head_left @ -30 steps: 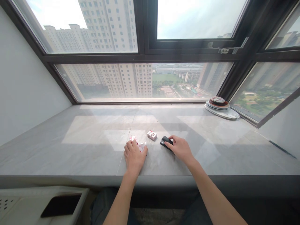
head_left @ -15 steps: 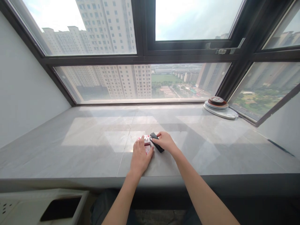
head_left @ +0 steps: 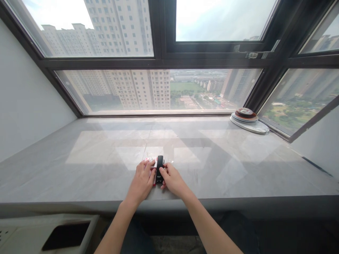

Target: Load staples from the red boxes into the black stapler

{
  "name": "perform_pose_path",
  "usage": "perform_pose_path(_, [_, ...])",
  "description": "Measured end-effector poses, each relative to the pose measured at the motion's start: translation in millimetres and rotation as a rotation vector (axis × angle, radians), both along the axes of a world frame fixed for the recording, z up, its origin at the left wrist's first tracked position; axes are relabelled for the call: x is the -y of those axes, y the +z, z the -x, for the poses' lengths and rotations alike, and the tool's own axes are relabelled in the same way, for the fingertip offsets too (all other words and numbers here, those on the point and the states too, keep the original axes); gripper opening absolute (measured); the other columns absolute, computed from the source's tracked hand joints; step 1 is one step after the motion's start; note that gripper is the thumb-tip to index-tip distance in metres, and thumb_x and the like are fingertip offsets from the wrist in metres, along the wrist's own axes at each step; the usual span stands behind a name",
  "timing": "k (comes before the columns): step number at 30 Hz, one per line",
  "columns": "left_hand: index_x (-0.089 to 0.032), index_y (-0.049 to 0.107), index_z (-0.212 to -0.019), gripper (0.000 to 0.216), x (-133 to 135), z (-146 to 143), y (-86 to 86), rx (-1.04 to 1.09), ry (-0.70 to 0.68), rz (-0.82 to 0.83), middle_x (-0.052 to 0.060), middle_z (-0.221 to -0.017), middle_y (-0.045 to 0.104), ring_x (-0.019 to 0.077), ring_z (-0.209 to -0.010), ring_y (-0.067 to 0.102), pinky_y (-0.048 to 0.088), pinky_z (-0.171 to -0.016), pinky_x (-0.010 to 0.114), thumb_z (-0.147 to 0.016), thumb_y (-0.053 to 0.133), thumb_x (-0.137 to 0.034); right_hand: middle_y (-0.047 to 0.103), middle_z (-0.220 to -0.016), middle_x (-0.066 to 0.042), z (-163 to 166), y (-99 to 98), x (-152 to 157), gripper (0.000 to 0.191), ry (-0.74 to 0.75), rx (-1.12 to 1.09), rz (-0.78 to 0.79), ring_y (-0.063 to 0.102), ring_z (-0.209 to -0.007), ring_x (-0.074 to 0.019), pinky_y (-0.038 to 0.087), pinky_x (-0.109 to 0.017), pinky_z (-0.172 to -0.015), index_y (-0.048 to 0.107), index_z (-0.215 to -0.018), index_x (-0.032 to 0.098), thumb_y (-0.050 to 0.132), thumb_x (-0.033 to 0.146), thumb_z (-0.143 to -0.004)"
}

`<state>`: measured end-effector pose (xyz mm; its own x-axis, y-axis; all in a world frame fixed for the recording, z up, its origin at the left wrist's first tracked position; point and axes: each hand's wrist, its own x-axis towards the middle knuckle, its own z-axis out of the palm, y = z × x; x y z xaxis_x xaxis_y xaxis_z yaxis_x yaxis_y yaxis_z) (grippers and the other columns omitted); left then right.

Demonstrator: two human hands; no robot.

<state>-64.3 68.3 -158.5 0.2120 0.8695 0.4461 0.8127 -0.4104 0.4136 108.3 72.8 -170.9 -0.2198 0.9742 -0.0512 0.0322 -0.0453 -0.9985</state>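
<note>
A small black stapler (head_left: 159, 168) lies lengthwise on the grey stone window ledge (head_left: 100, 165), between my two hands. My left hand (head_left: 141, 181) presses on red-and-white paper pieces (head_left: 149, 161) just left of the stapler, fingers curled against them. My right hand (head_left: 172, 179) is on the stapler's right side, its fingers bent around it. A bit of white paper (head_left: 168, 162) pokes out to the right of the stapler. The small red-and-white box is hidden or merged with the papers under my hands.
A stack of plates (head_left: 249, 120) sits at the far right corner of the ledge by the open window. A white appliance (head_left: 47, 234) with a dark recess stands below the ledge at the lower left. Window glass runs along the back.
My right hand carried the black stapler leftward from the right of the small box to the papers under my left hand. Both hands have drawn close together and nearer the front edge.
</note>
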Motion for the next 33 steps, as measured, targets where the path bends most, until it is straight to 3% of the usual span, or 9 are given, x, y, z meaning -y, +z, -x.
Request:
perform_pose_path(4, [-0.027, 0.052, -0.143, 0.040, -18.0, 52.7, 1.4, -0.020, 0.034, 0.005, 0.010, -0.133, 0.054, 0.0259, -0.136, 0.047, 0.040, -0.116, 0.047, -0.104, 0.040, -0.028, 0.056, -0.070, 0.004, 48.2, -1.3, -19.6, 0.031, 0.052, -0.028, -0.016, 0.062, -0.048, -0.0149, 0.053, -0.027, -0.044, 0.051, -0.114, 0.024, 0.054, 0.053, -0.101])
perform_pose_path(8, [-0.024, 0.056, -0.139, 0.042, -33.7, 79.7, 2.9, -0.034, 0.071, -0.010, 0.011, -0.130, 0.056, 0.0260, -0.130, 0.050, 0.041, -0.113, 0.046, -0.102, 0.038, -0.026, 0.057, -0.072, 0.004, 79.4, 1.4, -36.4, 0.030, 0.055, -0.046, -0.013, 0.061, -0.049, -0.0155, 0.053, -0.028, -0.043, 0.051, -0.113, 0.025, 0.058, 0.051, -0.099])
perform_pose_path(13, [-0.026, 0.062, -0.135, 0.041, -25.6, 83.2, 18.6, 0.000, 0.161, -0.124, 0.009, -0.134, 0.056, 0.0280, -0.132, 0.047, 0.037, -0.117, 0.050, -0.101, 0.038, -0.028, 0.054, -0.072, 0.004, 65.2, 3.7, -33.7, 0.036, -0.097, -0.060, 0.002, 0.058, -0.051, -0.0156, 0.054, -0.029, -0.046, 0.048, -0.116, 0.025, 0.049, 0.057, -0.101])
perform_pose_path(17, [-0.027, 0.068, -0.125, 0.038, 4.1, 46.3, 42.2, 0.146, 0.276, -0.302, 0.009, -0.131, 0.058, 0.0297, -0.130, 0.049, 0.039, -0.115, 0.051, -0.102, 0.037, -0.026, 0.056, -0.083, 0.000, 4.4, 2.7, -21.2, 0.032, -0.351, 0.037, -0.126, 0.061, -0.063, -0.0167, 0.055, -0.029, -0.058, 0.050, -0.117, 0.024, 0.045, 0.051, -0.101])
perform_pose_path(20, [-0.029, 0.069, -0.122, 0.036, 18.3, -9.2, 50.1, 0.117, 0.029, -0.207, 0.007, -0.126, 0.063, 0.0270, -0.123, 0.056, 0.045, -0.110, 0.047, -0.102, 0.039, -0.024, 0.061, -0.097, -0.005, -56.2, 4.0, -11.0, 0.033, -0.443, 0.231, -0.252, 0.064, -0.081, -0.0206, 0.057, -0.034, -0.076, 0.053, -0.123, 0.021, 0.045, 0.043, -0.099])
perform_pose_path(22, [-0.031, 0.062, -0.135, 0.038, 17.5, -46.4, 44.2, 0.024, -0.164, -0.066, 0.007, -0.133, 0.063, 0.0253, -0.127, 0.057, 0.046, -0.109, 0.044, -0.103, 0.042, -0.026, 0.064, -0.108, -0.009, -94.3, 5.2, -2.6, 0.033, -0.460, 0.441, -0.353, 0.063, -0.096, -0.0241, 0.053, -0.039, -0.089, 0.057, -0.123, 0.021, 0.045, 0.039, -0.098])
perform_pose_path(25, [-0.031, 0.050, -0.148, 0.047, 6.2, -83.0, 20.1, -0.074, -0.185, 0.004, 0.007, -0.152, 0.052, 0.0288, -0.144, 0.045, 0.038, -0.118, 0.052, -0.101, 0.050, -0.033, 0.065, -0.126, -0.011, -134.7, 3.5, 12.0, 0.033, -0.391, 0.748, -0.466, 0.057, -0.120, -0.0280, 0.043, -0.044, -0.107, 0.062, -0.124, 0.023, 0.046, 0.036, -0.098])
perform_pose_path(29, [-0.034, 0.041, -0.155, 0.055, -2.8, -91.7, -10.6, -0.147, -0.103, 0.019, 0.005, -0.163, 0.040, 0.0321, -0.154, 0.029, 0.024, -0.124, 0.060, -0.102, 0.050, -0.043, 0.044, -0.160, -0.006, -147.4, -6.5, 27.6, 0.052, -0.245, 1.084, -0.502, 0.031, -0.150, -0.0320, 0.018, -0.054, -0.124, 0.047, -0.153, 0.029, 0.043, 0.041, -0.103])
perform_pose_path(33, [-0.035, 0.036, -0.159, 0.058, 5.3, -85.7, -15.4, -0.202, -0.079, 0.023, 0.003, -0.165, 0.036, 0.0310, -0.155, 0.026, 0.021, -0.125, 0.059, -0.103, 0.045, -0.047, 0.023, -0.170, -0.001, -137.3, -10.8, 33.4, 0.059, -0.214, 1.250, -0.465, 0.014, -0.157, -0.0328, 0.010, -0.057, -0.125, 0.032, -0.163, 0.032, 0.035, 0.048, -0.106])
